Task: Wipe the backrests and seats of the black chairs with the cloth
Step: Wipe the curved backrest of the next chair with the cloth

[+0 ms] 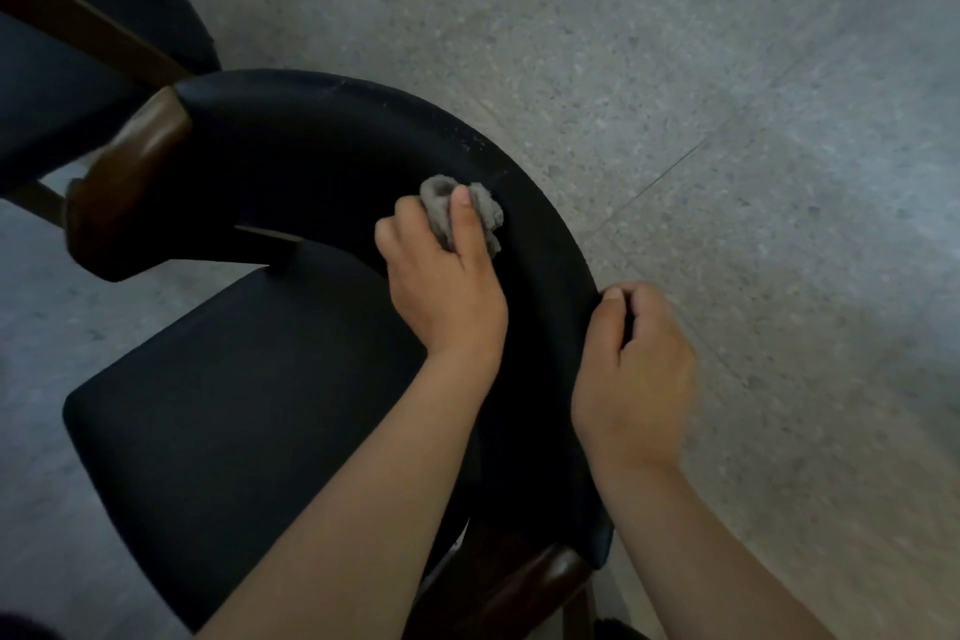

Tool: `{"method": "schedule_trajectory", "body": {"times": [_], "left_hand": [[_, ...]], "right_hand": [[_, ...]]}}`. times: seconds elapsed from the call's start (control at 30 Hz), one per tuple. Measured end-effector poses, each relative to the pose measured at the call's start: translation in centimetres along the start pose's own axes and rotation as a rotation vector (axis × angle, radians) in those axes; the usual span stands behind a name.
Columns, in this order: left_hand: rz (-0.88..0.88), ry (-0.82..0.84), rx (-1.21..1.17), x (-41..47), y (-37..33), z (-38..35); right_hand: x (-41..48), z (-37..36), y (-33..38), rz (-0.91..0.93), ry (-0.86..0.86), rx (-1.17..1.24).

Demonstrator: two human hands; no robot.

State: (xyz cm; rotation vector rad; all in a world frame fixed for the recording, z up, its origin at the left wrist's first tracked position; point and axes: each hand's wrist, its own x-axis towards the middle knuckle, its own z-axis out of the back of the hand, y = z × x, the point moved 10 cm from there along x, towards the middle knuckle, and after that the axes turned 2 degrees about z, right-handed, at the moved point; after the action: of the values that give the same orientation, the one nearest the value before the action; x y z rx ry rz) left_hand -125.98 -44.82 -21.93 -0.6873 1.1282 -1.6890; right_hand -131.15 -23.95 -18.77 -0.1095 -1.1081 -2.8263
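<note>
On the inner face of the backrest [322, 130], about halfway along its curve, the left hand [447, 296] presses a bunched grey cloth [491, 218] against the black upholstery. Its thumb lies over the top of the wad and the fingers curl around it. I judge the cloth is balled up so that the pressure lands on one small patch.

Nearer me along the backrest, the right hand [639, 379] grips the top rim, thumb on the rim and fingers curled over the outer side. I read this as a brace that stops the chair turning or sliding under the wiping pressure.

Farther along the backrest, beyond the cloth, pale specks [457, 133] dot the upper edge, so I judge that stretch is not yet wiped.

Below the backrest and inside its curve lies the seat [234, 405], flat, black and bare, with no hand on it. I take it to be a later step.

At the backrest's far end a brown wooden armrest [130, 182] caps the curve; a matching one sits at the near end, partly hidden by the forearm. Beyond that far end a second black chair [78, 68] shows in part. Outside the backrest is speckled floor [675, 68].
</note>
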Motion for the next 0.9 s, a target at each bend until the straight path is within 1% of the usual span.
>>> {"method": "schedule_trajectory", "body": {"times": [0.1,0.2,0.3,0.53,0.67,0.73,0.83,0.9], "left_hand": [[-0.038,-0.064,0.020,0.2,0.7,-0.1],[-0.030,-0.111,-0.002,0.4,1.8,0.0],[0.042,-0.140,-0.011,0.4,4.4,0.2],[0.256,-0.144,0.043,-0.2,11.0,0.1],[0.305,-0.122,0.084,-0.2,12.2,-0.1],[0.387,-0.094,0.130,-0.3,14.1,0.1],[0.519,0.012,0.212,-0.8,17.3,0.3],[0.488,0.052,0.187,-0.6,16.6,0.9]], "right_hand": [[0.0,0.1,0.1,0.005,-0.005,0.002],[0.0,0.0,0.0,0.000,-0.001,0.010],[0.0,0.0,-0.1,0.002,0.003,0.013],[0.0,0.2,0.0,0.013,-0.008,0.007],[0.0,0.2,0.0,0.013,-0.010,0.008],[0.0,0.2,0.0,0.013,-0.011,0.004],[0.0,0.2,0.1,0.010,-0.008,0.006],[0.0,0.2,0.2,0.014,0.000,-0.001]]}}
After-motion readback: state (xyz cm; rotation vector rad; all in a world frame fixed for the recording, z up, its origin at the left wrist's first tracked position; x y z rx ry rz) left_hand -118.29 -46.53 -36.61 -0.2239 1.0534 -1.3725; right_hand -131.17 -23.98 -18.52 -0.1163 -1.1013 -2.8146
